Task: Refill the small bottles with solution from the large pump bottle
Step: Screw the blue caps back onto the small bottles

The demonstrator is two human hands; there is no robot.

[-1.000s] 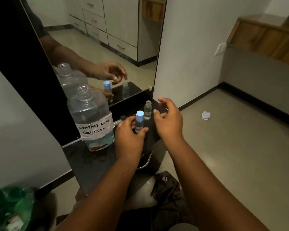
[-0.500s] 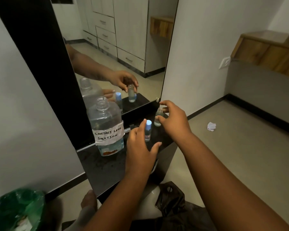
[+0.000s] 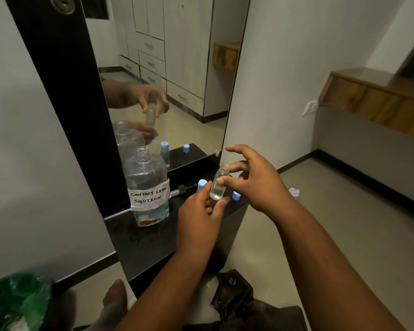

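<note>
Small bottle [image 3: 219,185], uncapped and holding a little clear liquid, is hanging slightly tilted over the desk [image 3: 139,240], and we are gripping it with both hands. Our left hand [image 3: 201,211] is pinching its base; our right hand [image 3: 253,182] is pinching its shoulder with the thumb in front, its other fingers [image 3: 239,150] spreading loosely above. A blue cap [image 3: 236,195] is lying just behind (a capped bottle [image 3: 201,183] is peeking past our left hand). The large bottle [image 3: 148,187], neck open, is standing to the left.

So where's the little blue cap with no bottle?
In the head view, the loose blue cap lies on the black shelf, just right of the uncapped small bottle and below the right hand.
</note>
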